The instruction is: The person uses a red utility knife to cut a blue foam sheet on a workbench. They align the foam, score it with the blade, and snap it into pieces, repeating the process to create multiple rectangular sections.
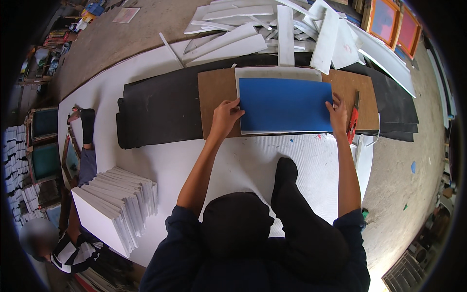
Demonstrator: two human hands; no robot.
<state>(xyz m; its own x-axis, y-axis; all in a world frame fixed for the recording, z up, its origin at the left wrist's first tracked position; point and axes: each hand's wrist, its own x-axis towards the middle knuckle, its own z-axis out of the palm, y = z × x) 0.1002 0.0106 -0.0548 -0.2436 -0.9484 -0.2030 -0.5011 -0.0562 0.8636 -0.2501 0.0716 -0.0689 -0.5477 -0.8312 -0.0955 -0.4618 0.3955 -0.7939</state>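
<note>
A flat blue rectangular sheet point(286, 104) lies in front of me over a slightly larger white board point(277, 73), whose far edge and thin left and near edges show. My left hand point(227, 117) is closed on the left edge, thumb and fingers pinched together at the blue sheet. At the opposite edge my right hand point(338, 114) pinches the sheet's right side. Whether the white board is also between my fingers, I cannot tell. Under both lies a brown board point(215, 85). A red utility knife point(352, 124) rests on it, just right of my right hand.
Black sheets point(163, 109) lie beneath the brown board. Beyond them white offcut strips point(233, 46) are heaped, beside orange-framed screens point(383, 22). A stack of white boards point(116, 209) stands at my left, near another person point(75, 250). My legs point(287, 194) extend over the white floor sheet.
</note>
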